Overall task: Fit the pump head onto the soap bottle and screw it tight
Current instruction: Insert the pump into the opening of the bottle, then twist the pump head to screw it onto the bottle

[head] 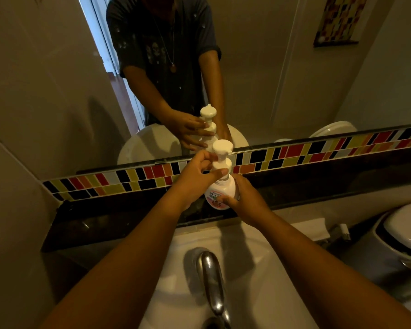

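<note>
A white soap bottle [217, 191] with a pink label stands on the dark ledge [318, 186] behind the sink. The white pump head [221, 155] sits upright on the bottle's neck. My left hand [197, 176] grips the pump's collar from the left, thumb and fingers wrapped around it. My right hand [243, 200] holds the bottle's body from the right and below. The joint between collar and neck is hidden by my fingers.
A white sink [254, 276] with a chrome faucet [211, 281] lies below my arms. A mirror [282, 67] above the multicoloured tile strip [318, 153] reflects the person and the bottle. A toilet [403, 233] stands at the right.
</note>
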The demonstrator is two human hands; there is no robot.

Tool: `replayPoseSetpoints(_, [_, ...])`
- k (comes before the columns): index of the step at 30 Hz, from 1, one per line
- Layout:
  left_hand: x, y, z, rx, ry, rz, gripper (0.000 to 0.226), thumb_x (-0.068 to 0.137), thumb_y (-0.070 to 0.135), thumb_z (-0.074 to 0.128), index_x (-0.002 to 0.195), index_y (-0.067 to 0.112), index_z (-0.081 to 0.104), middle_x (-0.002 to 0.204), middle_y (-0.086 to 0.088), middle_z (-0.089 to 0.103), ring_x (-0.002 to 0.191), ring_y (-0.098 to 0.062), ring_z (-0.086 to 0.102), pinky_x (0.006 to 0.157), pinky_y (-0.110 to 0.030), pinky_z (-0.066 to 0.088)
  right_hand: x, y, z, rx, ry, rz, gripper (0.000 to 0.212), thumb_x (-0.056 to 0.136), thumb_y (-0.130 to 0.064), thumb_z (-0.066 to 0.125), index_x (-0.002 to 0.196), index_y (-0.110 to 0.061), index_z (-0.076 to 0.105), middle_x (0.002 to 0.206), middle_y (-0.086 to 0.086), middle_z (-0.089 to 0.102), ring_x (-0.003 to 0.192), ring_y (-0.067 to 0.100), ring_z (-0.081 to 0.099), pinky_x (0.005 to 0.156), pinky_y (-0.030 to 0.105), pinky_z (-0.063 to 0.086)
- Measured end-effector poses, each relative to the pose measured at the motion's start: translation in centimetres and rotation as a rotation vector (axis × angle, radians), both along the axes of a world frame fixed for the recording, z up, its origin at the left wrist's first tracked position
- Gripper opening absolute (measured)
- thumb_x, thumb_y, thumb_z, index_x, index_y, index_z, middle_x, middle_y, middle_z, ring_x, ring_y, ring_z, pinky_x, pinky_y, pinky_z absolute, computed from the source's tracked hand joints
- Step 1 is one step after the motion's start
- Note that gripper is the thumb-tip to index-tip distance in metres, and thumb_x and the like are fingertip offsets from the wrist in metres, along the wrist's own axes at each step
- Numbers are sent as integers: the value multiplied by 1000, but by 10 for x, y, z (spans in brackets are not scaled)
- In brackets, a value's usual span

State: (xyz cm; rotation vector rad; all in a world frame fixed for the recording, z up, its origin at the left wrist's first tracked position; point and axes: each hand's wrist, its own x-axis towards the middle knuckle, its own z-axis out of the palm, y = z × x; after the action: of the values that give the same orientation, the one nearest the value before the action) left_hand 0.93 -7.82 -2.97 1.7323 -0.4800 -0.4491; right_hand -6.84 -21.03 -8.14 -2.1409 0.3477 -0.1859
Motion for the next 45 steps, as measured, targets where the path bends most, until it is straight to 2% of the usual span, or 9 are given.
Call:
replayPoseSetpoints(5, [0, 4, -9, 103, -58, -58, 49, 90, 21, 70, 133, 26, 48, 142, -1, 57, 130, -21, 53, 99, -39, 50, 0, 0, 1, 9, -2, 5, 61, 78, -31, 72, 131, -23, 42, 135, 6, 52, 121, 25, 54, 97, 49, 50])
replayPoseSetpoints(9, [1, 6, -13, 160, -103, -60, 37, 92, 21, 66, 126, 29, 52, 141, -2, 56, 129, -22, 53, 81, -21, 47, 1, 0, 3, 1, 11, 12, 61, 79, -29, 71, 132, -22, 42, 137, 7, 52, 123, 27, 53, 99, 49, 49])
replayPoseSetpoints(13, [7, 12, -12, 196, -104, -93, 42, 93, 19, 66, 133, 23, 53, 140, -3, 58, 128, -21, 55, 84, -21, 48, 2, -3, 7, 9, 44, 51, 61, 79, -25, 72, 132, -22, 42, 137, 8, 52, 123, 27, 53, 100, 46, 48])
replayPoseSetpoints(18, [12, 21, -18, 247, -44, -154, 73, 82, 17, 78, 145, 24, 42, 145, -2, 54, 130, -22, 54, 104, -46, 49, 5, -10, 15, 61, 125, 155, 64, 78, -22, 72, 134, -26, 41, 139, 5, 52, 127, 26, 50, 104, 47, 44])
replayPoseSetpoints(22, [13, 25, -28, 351, -61, -165, 71, 78, 23, 82, 140, 23, 50, 141, -1, 58, 127, -24, 56, 105, -50, 48, 9, -15, 22, 12, 201, 228, 69, 78, -22, 72, 138, -30, 39, 141, 4, 51, 130, 27, 48, 106, 53, 41])
replayPoseSetpoints(25, [11, 28, -34, 366, -79, -157, 73, 73, 24, 87, 137, 24, 52, 138, 1, 60, 123, -23, 59, 101, -50, 51, 10, -15, 28, -39, 243, 254, 70, 79, -19, 72, 139, -30, 38, 142, 5, 50, 130, 27, 47, 107, 50, 40])
replayPoseSetpoints(31, [13, 48, -30, 358, -135, -117, 72, 76, 22, 84, 140, 23, 51, 138, 0, 60, 124, -22, 58, 101, -48, 51, 11, -2, 40, 37, 116, 215, 61, 77, -28, 73, 133, -27, 49, 137, 2, 56, 125, 23, 52, 99, 43, 47])
replayPoseSetpoints(39, [-1, 56, -49, 195, -32, 11, 63, 80, 15, 80, 137, 22, 53, 134, -2, 62, 121, -23, 61, 97, -47, 54, 19, 32, 40, 16, -8, 76, 55, 79, -26, 72, 129, -19, 52, 131, 10, 60, 120, 29, 55, 98, 50, 48])
replayPoseSetpoints(45, [0, 54, -54, 171, -5, 26, 62, 80, 14, 80, 135, 20, 54, 134, -4, 62, 122, -23, 60, 98, -45, 54, 19, 25, 49, -18, 40, 190, 53, 83, -22, 67, 133, -20, 50, 136, 8, 56, 125, 27, 51, 97, 40, 44])
